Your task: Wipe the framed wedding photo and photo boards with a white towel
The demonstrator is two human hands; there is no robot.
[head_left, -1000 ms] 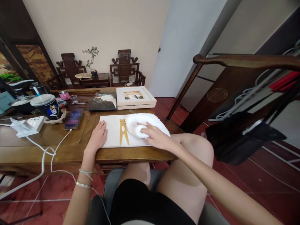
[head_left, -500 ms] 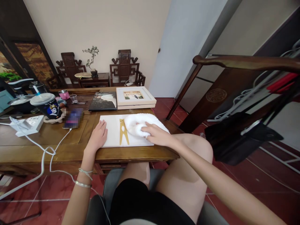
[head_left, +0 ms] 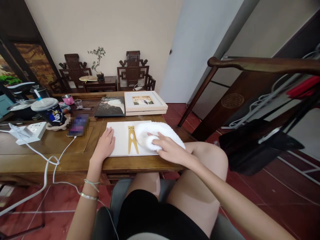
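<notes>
A flat white board (head_left: 118,131) lies near the front edge of the wooden table, with a yellow cat-shaped figure (head_left: 131,138) on its face. My left hand (head_left: 106,143) rests flat on the board's left edge, fingers stretched out. A fluffy white cloth (head_left: 160,128) covers the board's right part and hangs past its right edge. My right hand (head_left: 167,146) grips a bunched part of this cloth and presses it against the board; the fingertips are partly sunk in the cloth.
Behind the board lie a white picture frame (head_left: 155,108) and a dark picture panel (head_left: 106,108). On the left are a lidded cup (head_left: 51,111), a phone (head_left: 77,126), a power strip (head_left: 32,131) and white cables (head_left: 46,173). A wooden chair (head_left: 225,96) stands on the right.
My right hand has slid a little to the right, taking the white cloth with it. More of the board beside the cat figure now shows. My left hand keeps its place.
</notes>
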